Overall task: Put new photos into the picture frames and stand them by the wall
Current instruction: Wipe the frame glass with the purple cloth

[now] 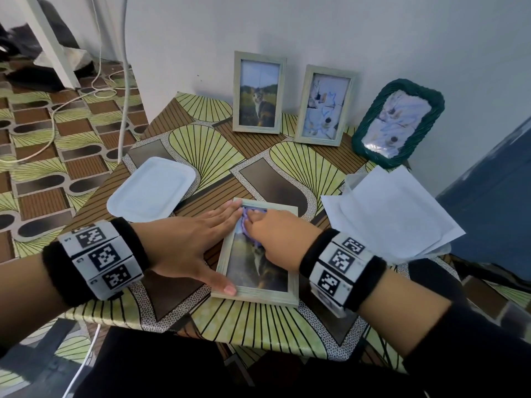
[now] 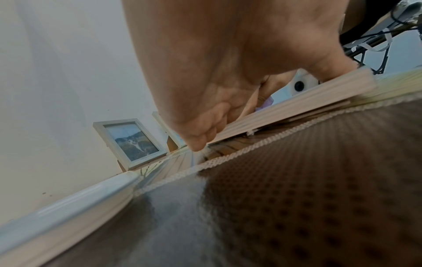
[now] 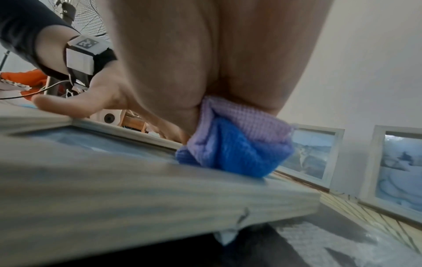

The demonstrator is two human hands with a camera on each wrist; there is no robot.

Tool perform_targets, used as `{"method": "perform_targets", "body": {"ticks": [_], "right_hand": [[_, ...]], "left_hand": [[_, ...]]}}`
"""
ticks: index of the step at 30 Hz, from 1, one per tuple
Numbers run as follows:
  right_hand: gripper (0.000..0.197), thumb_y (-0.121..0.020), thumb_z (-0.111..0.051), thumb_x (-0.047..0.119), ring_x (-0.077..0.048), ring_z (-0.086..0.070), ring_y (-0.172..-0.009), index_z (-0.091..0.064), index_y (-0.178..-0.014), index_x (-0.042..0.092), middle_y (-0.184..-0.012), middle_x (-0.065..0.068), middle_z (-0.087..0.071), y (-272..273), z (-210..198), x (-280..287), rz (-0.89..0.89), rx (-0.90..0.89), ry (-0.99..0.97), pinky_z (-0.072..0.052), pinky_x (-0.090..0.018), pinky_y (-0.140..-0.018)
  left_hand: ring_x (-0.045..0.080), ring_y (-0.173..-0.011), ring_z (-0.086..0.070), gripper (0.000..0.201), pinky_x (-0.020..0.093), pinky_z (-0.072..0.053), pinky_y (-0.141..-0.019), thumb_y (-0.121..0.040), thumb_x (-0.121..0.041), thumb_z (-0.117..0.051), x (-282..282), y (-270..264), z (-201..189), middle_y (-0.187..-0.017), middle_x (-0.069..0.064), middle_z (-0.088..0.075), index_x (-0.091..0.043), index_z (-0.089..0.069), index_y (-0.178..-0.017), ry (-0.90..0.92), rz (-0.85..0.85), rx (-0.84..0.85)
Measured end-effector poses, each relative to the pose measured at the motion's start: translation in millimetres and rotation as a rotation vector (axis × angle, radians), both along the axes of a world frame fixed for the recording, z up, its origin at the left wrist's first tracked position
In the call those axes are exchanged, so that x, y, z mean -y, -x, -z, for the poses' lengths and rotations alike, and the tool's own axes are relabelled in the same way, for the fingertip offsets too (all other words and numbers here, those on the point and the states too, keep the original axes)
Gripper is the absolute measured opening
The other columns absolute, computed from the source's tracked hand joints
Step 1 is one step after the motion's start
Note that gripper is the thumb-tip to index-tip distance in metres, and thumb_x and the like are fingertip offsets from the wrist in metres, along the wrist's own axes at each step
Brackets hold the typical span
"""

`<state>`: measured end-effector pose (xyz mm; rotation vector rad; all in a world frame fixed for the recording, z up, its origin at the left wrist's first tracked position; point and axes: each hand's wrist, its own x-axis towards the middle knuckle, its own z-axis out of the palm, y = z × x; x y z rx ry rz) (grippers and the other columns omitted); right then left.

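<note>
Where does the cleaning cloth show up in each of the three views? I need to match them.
Head: the purple cloth is at centre, bunched under the right hand on the flat frame's glass, near its far end.
Left wrist: only a purple sliver shows past the left hand, above the frame's edge.
Right wrist: at centre, purple and blue, gripped.
Shared landmark: the standing cat-photo frame by the wall.

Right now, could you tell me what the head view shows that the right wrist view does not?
Only the head view shows the white tray, the loose papers and the green woven frame leaning by the wall. Only the right wrist view shows the cloth's blue underside pressed on the glass. Both show the flat frame, the left hand steadying it, the right hand gripping the cloth, and two standing frames.
</note>
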<state>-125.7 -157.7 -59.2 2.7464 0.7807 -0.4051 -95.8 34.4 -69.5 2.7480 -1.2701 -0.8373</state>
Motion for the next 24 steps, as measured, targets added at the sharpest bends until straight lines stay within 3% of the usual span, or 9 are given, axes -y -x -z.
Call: {"method": "perform_targets", "body": {"ticks": [5,7,10,13,16,17,20,22,24], "right_hand": [[0.049,-0.097,-0.043,0.015,-0.028,-0.039,-0.136,-0.038,-0.146,0.009,-0.154,-0.012,-0.034,2,0,7,0.013,-0.024,-0.110,-0.032,-0.040,-0.112],[0.046,-0.098,-0.041,0.019,-0.026,-0.038,-0.138,-0.044,-0.144,0.016,-0.152,-0.009,-0.039,7,-6,18,0.059,-0.067,-0.319,-0.032,-0.040,-0.114],[0.053,-0.095,-0.051,0.035,-0.009,-0.029,-0.144,-0.043,-0.146,0.025,-0.154,0.003,-0.039,21,-17,39,0.164,-0.069,-0.662,-0.019,-0.030,-0.119],[0.053,-0.090,-0.062,0.039,0.001,-0.039,-0.136,-0.051,-0.141,0.026,-0.145,0.009,-0.050,40,-23,63,0.378,0.059,-0.886,-0.028,-0.020,-0.113],[0.051,-0.090,-0.064,0.037,0.001,-0.052,-0.120,-0.053,-0.138,0.025,-0.138,0.009,-0.058,61,-20,85,0.470,0.088,-0.843,-0.034,-0.009,-0.095],[0.057,-0.090,-0.064,0.038,0.002,-0.047,-0.125,-0.048,-0.142,0.025,-0.143,0.010,-0.052,67,-18,89,0.458,0.040,-0.806,-0.032,-0.007,-0.097],[0.082,-0.089,-0.061,0.049,0.008,-0.011,-0.143,-0.017,-0.155,0.027,-0.160,0.015,-0.014,79,-8,97,0.403,-0.141,-0.698,-0.010,-0.012,-0.114],[0.093,-0.086,-0.061,0.058,0.009,-0.003,-0.144,-0.008,-0.156,0.027,-0.161,0.017,-0.004,82,-3,98,0.402,-0.182,-0.672,-0.005,-0.011,-0.114],[0.101,-0.082,-0.062,0.063,0.006,-0.002,-0.145,-0.005,-0.157,0.028,-0.162,0.015,-0.001,82,0,97,0.417,-0.193,-0.680,-0.004,-0.013,-0.115]], "left_hand": [[-0.005,-0.139,0.031,0.131,0.021,0.002,-0.116,-0.061,-0.099,-0.039,0,1,-1,-0.148,-0.017,0.045,-0.030,0.038,-0.141,0.005,0.024,0.048],[-0.004,-0.140,0.030,0.131,0.020,0.003,-0.116,-0.062,-0.098,-0.041,1,2,-2,-0.149,-0.016,0.043,-0.028,0.036,-0.142,0.009,0.023,0.070],[-0.001,-0.144,0.021,0.132,0.020,0.002,-0.117,-0.064,-0.093,-0.046,3,2,-4,-0.154,-0.011,0.036,-0.022,0.027,-0.148,0.022,0.007,0.071],[0.004,-0.149,0.007,0.124,0.024,-0.007,-0.122,-0.071,-0.087,-0.045,7,-1,-10,-0.161,-0.006,0.021,-0.017,0.014,-0.155,0.065,-0.033,0.058],[0.004,-0.150,-0.006,0.100,0.023,-0.011,-0.121,-0.081,-0.076,-0.040,15,-1,-21,-0.164,-0.006,-0.005,-0.021,-0.009,-0.158,0.227,-0.092,0.106],[0.004,-0.148,-0.017,0.087,0.021,-0.016,-0.119,-0.086,-0.070,-0.045,19,1,-26,-0.162,-0.006,-0.019,-0.024,-0.021,-0.156,0.327,-0.125,0.140],[0.004,-0.126,-0.051,0.056,0.022,-0.040,-0.105,-0.091,-0.054,-0.058,40,11,-36,-0.140,-0.010,-0.056,-0.028,-0.053,-0.140,0.578,-0.232,0.201],[0.010,-0.113,-0.059,0.053,0.029,-0.047,-0.097,-0.091,-0.055,-0.057,58,22,-39,-0.129,-0.006,-0.064,-0.024,-0.057,-0.134,0.522,-0.228,0.186],[0.019,-0.106,-0.059,0.060,0.033,-0.049,-0.090,-0.091,-0.060,-0.050,76,32,-33,-0.126,0.004,-0.063,-0.018,-0.051,-0.134,0.305,-0.153,0.172]]}}
